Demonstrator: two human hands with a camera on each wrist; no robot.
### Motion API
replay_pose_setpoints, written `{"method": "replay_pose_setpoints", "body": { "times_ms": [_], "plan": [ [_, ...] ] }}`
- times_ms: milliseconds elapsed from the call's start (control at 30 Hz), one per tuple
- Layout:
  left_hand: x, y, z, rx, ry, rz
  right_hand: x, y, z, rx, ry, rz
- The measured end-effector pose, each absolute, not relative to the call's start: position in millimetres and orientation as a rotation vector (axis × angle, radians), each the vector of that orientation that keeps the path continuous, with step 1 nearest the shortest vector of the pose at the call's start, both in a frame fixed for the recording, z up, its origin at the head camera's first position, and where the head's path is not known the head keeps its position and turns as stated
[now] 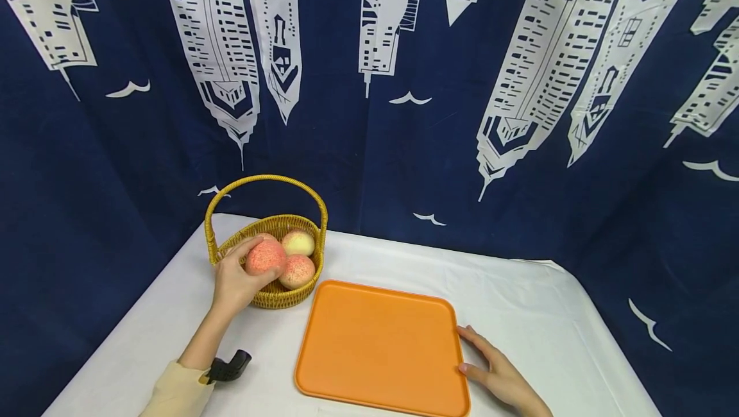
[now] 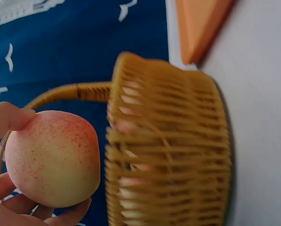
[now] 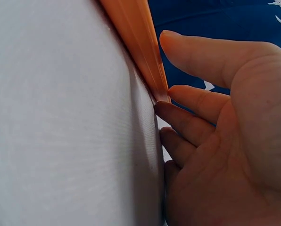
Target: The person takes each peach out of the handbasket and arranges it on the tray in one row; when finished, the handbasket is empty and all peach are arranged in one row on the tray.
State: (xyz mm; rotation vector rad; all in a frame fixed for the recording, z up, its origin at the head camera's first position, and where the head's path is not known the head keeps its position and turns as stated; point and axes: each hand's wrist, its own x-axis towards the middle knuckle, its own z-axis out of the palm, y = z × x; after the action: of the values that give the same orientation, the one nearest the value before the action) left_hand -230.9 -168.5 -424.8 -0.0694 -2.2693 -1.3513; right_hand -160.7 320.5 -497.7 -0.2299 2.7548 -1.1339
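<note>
The right hand lies nearest, fingers loosely extended, fingertips at the right edge of the orange tray; it grips nothing. The tray lies flat on the surface, between the hands. Farther out, the left hand grips a near-round peach, with no clear long axis, above the rim of the wicker basket. The tray lies rightward of this peach and nearer the person. Other peaches sit inside the basket; a navy cloth hangs behind.
</note>
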Motion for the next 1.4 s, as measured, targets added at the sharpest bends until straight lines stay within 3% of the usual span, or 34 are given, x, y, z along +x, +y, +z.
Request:
{"method": "replay_pose_setpoints", "body": {
  "times_ms": [533,967,1400],
  "plan": [
    [-223.3,-82.2,-407.1,-0.363,-2.206,-1.556,-160.1,323.1,-501.5,-0.235,2.730,-1.172],
    [-227.3,18.4,-429.5,-0.575,-2.233,-1.718,-160.8,323.0,-498.4,-0.230,2.708,-1.193],
    [-228.1,86.8,-461.1,-0.518,-2.337,-1.762,-161.8,324.4,-500.1,-0.237,2.698,-1.225]
  ]
}}
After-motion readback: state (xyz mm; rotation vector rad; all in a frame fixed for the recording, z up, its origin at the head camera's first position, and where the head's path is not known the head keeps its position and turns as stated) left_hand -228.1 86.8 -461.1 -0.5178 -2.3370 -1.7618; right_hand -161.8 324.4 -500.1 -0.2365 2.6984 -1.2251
